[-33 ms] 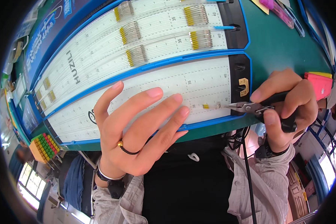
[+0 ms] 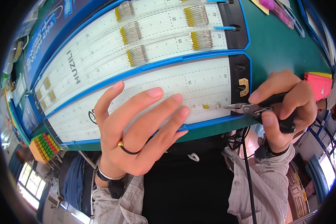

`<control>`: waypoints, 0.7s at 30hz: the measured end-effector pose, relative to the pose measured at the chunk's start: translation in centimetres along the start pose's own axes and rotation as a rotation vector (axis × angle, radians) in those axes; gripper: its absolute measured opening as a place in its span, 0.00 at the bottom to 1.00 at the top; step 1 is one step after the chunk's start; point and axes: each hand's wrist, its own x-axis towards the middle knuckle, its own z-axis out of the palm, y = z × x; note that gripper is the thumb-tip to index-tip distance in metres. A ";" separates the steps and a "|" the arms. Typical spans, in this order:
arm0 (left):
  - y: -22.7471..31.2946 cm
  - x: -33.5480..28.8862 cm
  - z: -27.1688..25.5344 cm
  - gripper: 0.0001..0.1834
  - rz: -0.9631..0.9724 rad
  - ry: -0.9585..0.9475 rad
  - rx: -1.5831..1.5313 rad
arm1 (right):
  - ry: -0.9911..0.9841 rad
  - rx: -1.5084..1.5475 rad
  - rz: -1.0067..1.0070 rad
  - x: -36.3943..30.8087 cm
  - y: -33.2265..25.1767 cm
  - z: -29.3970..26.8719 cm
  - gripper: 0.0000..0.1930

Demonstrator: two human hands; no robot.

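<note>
The pliers (image 2: 247, 108), grasped by the right hand (image 2: 301, 98), have shifted slightly toward nine o'clock, tips beside the small hooks (image 2: 212, 106) (about two o'clock from the left hand (image 2: 136, 136), its fingers released).

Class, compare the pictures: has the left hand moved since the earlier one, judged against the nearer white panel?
No: the left hand shows no visible shift, covering the same part of the nearer white panel.

Green tabletop (image 2: 280, 48), open blue case (image 2: 209, 71), pink-and-yellow pad (image 2: 319, 86)

Green table (image 2: 278, 48), bright paned window (image 2: 32, 183)
</note>
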 end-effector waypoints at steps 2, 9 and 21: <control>0.0 -0.1 0.0 0.19 0.000 -0.004 0.009 | -0.017 -0.016 -0.025 0.1 0.4 0.0 0.16; 0.1 -0.1 0.1 0.20 -0.003 0.001 0.016 | -0.060 -0.048 -0.025 0.2 0.1 -0.2 0.17; 0.4 0.3 0.9 0.19 0.024 0.034 0.051 | -0.064 0.006 -0.045 0.3 0.3 -0.4 0.16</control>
